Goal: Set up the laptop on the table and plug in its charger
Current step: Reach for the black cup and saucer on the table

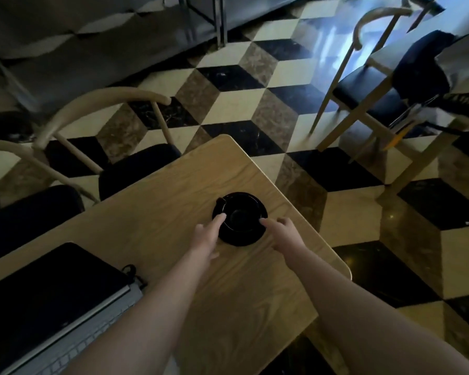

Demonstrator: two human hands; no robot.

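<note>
Hands at black cup and saucer beside open laptop.

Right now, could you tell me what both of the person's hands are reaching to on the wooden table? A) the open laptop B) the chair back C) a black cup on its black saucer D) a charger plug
C: the left hand and the right hand each touch an opposite side of the black saucer holding the black cup, while the open laptop lies apart near the table's left edge.
</note>
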